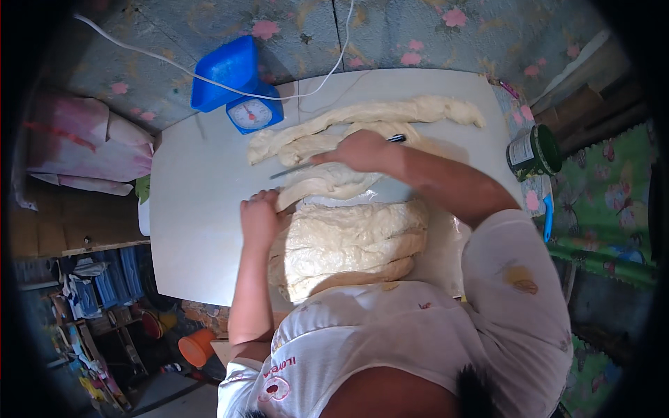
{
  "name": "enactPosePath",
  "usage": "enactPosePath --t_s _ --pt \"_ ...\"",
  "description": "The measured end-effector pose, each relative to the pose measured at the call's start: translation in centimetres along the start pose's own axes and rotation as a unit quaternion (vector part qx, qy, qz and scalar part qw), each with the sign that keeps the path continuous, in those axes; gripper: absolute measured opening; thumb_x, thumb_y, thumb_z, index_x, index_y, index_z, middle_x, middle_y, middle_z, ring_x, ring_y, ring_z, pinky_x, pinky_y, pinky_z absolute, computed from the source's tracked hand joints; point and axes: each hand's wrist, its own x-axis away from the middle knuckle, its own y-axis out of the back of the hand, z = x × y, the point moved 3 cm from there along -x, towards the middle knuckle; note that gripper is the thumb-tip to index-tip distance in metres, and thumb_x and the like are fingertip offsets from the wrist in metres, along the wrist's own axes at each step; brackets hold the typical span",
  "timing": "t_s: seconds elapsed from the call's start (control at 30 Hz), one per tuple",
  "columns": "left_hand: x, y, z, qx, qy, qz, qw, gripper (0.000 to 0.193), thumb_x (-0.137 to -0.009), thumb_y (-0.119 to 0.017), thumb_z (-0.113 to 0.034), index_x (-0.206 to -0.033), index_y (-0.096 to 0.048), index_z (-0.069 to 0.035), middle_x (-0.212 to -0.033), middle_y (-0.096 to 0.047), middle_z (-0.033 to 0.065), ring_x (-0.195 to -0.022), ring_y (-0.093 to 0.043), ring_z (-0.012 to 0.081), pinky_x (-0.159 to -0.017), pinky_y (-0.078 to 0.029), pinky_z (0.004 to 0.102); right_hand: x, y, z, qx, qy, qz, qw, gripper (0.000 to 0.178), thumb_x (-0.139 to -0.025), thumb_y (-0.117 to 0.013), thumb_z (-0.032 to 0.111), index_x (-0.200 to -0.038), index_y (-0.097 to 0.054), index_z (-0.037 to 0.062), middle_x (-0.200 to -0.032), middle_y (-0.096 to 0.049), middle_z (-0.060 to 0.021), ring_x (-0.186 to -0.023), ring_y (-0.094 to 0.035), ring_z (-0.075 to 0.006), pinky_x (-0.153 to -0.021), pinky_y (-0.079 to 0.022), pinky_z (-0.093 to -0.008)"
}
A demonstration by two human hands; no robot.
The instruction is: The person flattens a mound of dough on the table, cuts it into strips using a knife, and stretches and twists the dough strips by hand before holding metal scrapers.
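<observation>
My right hand [359, 150] is closed round the dark handle of a knife [291, 171], whose thin blade points left over the dough. Just below the blade lies a strip of pale dough [327, 182]. My left hand [260, 214] has its fingers curled at the left end of this strip. Closest to my body rests a large, thick slab of dough [352, 240] with folds along its near side. Beyond my right hand a long dough strip [369, 116] stretches across the table, with another strip partly hidden behind the hand.
A blue kitchen scale [254, 113] with a tilted blue pan stands at the table's far left, a white cable hanging across it. At the right edge is a dark green bucket [535, 152]. The white table [198, 209] extends to the left of the dough. An orange container [197, 347] sits below.
</observation>
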Motion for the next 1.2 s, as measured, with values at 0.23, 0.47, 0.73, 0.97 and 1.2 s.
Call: enactPosePath --t_s 0.23,0.47,0.73,0.97,1.2 --pt "3.3 6.6 10.0 -0.032 0.136 -0.019 0.99 0.021 -0.066 -0.073 -0.009 -0.086 -0.067 -0.009 -0.084 -0.063 0.0068 -0.086 -0.059 0.029 -0.077 -0.04 0.0442 17.7 2.8 -11.3 0.064 -0.2 0.06 0.976 0.05 -0.092 -0.047 0.015 -0.133 -0.046 0.0436 -0.097 -0.066 -0.0104 -0.082 -0.063 -0.0294 -0.075 -0.05 -0.0387" --pt "-0.8 3.8 5.9 0.115 0.066 0.071 0.989 0.076 -0.061 -0.082 -0.033 -0.127 -0.054 -0.008 -0.141 -0.039 0.0192 -0.13 -0.037 0.0364 -0.105 -0.03 0.0491 21.5 0.9 -11.7 -0.112 -0.113 -0.261 0.952 0.048 -0.092 -0.052 0.015 -0.135 -0.045 0.0362 -0.117 -0.063 -0.0003 -0.089 -0.063 -0.0284 -0.074 -0.05 -0.0369" --pt "-5.8 -3.6 -14.0 0.01 -0.098 0.023 0.995 0.055 -0.076 -0.069 -0.044 -0.104 -0.059 0.002 -0.103 -0.059 0.0235 -0.098 -0.057 0.0321 -0.084 -0.046 0.0393 14.3 1.6 -9.3 -0.05 -0.098 -0.167 0.98 0.047 -0.094 -0.049 0.022 -0.137 -0.041 0.0407 -0.116 -0.063 -0.0014 -0.089 -0.063 -0.0303 -0.074 -0.05 -0.0392" --pt "-4.7 -4.0 -14.1 0.048 -0.134 0.173 0.975 0.039 -0.077 -0.066 -0.037 -0.092 -0.062 -0.001 -0.084 -0.065 0.019 -0.082 -0.062 0.0359 -0.075 -0.05 0.0423 9.4 0.6 -7.0 0.052 -0.047 -0.018 0.997 0.054 -0.092 -0.049 0.021 -0.135 -0.038 0.0507 -0.098 -0.065 -0.0083 -0.085 -0.063 -0.027 -0.073 -0.051 -0.0393" --pt "-3.6 3.0 -7.5 0.088 -0.084 0.187 0.975 0.028 -0.073 -0.067 -0.025 -0.091 -0.064 -0.004 -0.087 -0.064 0.0185 -0.083 -0.061 0.0369 -0.072 -0.048 0.0445 19.4 -1.9 -13.7 0.023 -0.145 -0.004 0.989 0.061 -0.09 -0.038 0.009 -0.139 -0.036 0.044 -0.091 -0.061 -0.0098 -0.09 -0.062 -0.0288 -0.082 -0.048 -0.0388"
